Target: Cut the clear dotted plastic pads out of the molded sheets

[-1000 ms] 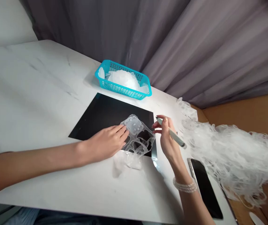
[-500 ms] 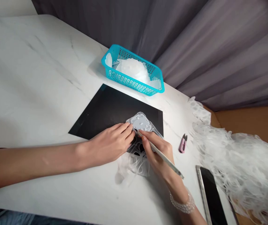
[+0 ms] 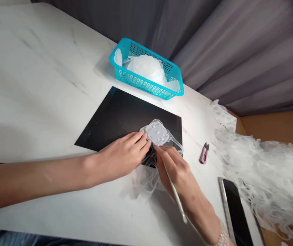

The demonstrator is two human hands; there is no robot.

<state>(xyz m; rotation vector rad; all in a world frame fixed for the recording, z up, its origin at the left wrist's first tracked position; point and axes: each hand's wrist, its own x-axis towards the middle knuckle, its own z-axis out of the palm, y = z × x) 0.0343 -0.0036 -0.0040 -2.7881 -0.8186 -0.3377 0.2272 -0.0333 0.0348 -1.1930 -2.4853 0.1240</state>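
A translucent, rubbery piece with a pale grey rounded-square middle [image 3: 157,132] and small raised bumps lies on the black mat [image 3: 118,112]. My left hand [image 3: 125,152] presses its bunched fingertips on the near left edge of the piece, holding it. In my right hand [image 3: 175,167] is a slim white pen-like tool [image 3: 177,198], gripped like a pencil. Its tip is at the near edge of the grey middle, close to my left fingertips, and too small to make out. Thin clear strips [image 3: 146,179] hang from the piece over the mat's near edge.
Behind the mat stands a blue basket [image 3: 146,87] with white translucent pieces in it. To the right lie pink thread snips [image 3: 204,153], a phone [image 3: 236,212] and a large heap of clear scrap strips [image 3: 269,177]. A grey curtain [image 3: 213,44] hangs behind the table.
My right hand has turned, and the back end of the tool has swung down and left. A loose strip now shows at the piece's right. The whole view has shifted slightly.
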